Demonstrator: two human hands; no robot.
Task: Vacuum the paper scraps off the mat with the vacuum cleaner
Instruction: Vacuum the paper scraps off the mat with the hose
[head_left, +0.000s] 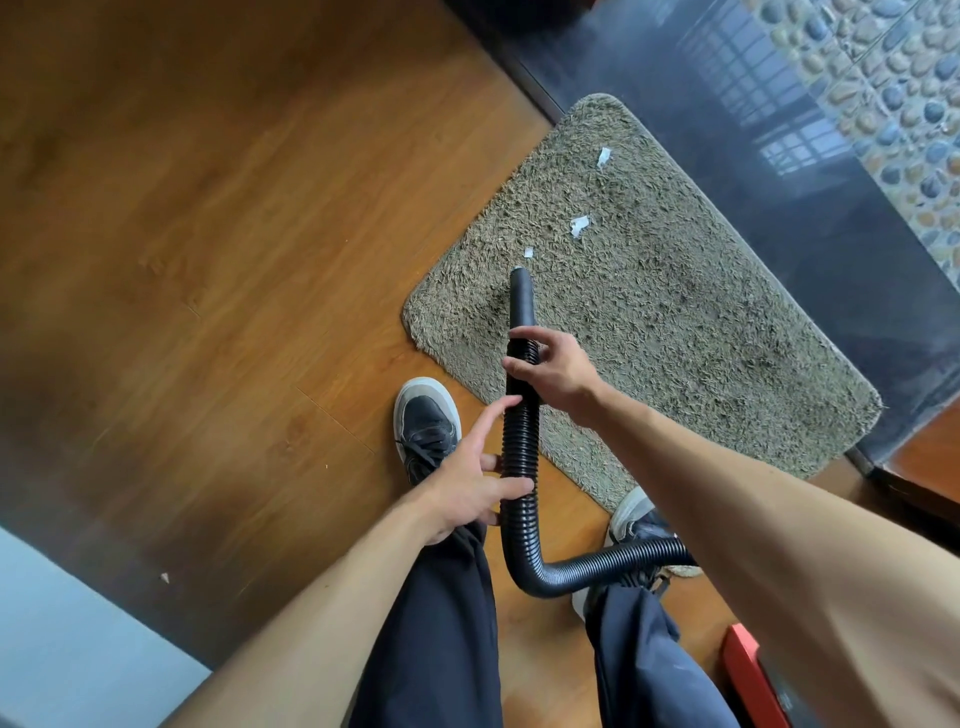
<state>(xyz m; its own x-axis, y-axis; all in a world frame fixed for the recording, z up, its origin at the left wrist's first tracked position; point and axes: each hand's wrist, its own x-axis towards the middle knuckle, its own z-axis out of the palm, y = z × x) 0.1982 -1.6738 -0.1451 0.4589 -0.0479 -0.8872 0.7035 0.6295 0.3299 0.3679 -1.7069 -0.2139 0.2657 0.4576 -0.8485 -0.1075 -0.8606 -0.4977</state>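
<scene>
Head view, looking down past two bare forearms. The fingers of the right hand (558, 371) are curled round a black hose (519, 447), just where its ribbed length meets the smooth nozzle (522, 301). A full grip so close to the end is judged to give fine control of the aim.

Lower on the hose, the left hand (467, 486) is held more loosely. The thumb is laid across the front, the index finger is stretched straight with its tip touching the ribs, and the other fingers appear tucked behind. This hold seems meant to carry the slack rather than to steer. Below it the hose is bent sharply and led off to the right under the right forearm. The cleaner itself is not seen.

The nozzle is angled down and away, with its tip over the near part of a shaggy grey-brown mat (675, 322). Whether the tip touches the pile cannot be told.

Three white scraps (579, 226) are seen on the mat in a loose line running away from the tip: one just beyond it, one farther on, one near the far edge. The nearest is judged the next to be taken.

The mat is laid on a wood floor (208, 260). A dark shoe (426, 426) is planted on the floor just beside the mat's near corner, so the pile ahead is kept free.
</scene>
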